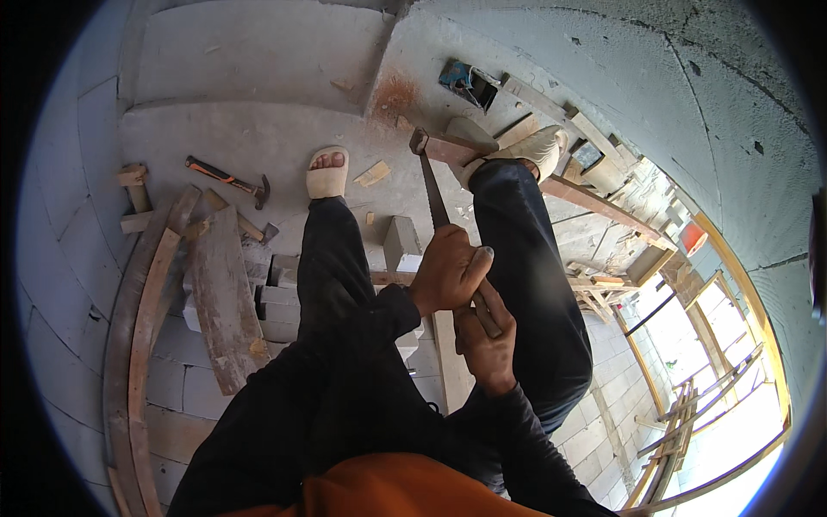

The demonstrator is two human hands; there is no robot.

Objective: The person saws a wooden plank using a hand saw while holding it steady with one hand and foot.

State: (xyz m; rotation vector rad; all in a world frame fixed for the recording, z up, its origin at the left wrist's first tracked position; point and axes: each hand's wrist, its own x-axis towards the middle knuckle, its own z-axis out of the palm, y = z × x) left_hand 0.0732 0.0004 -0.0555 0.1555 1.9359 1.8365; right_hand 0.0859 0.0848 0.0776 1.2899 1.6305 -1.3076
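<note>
A saw (434, 189) with a long, narrow toothed blade slants away from me, its far end beside the near-left end of a reddish-brown wooden plank (452, 150). My left hand (451, 270) is closed in a fist round the saw where the blade meets my fingers. Just behind it, closer to my body, my right hand (488, 343) wraps round the saw's rear part; most of the handle is hidden by my fingers. My right foot in a pale slipper (538, 151) rests on the plank. I cannot tell whether the blade touches the wood.
A claw hammer (226, 177) lies on the concrete floor at the left, near long boards (222, 297) leaning by the block wall. Grey blocks (401, 245) stand between my legs. A blue-and-black tool or box (468, 84) lies at the far right, beside wood offcuts.
</note>
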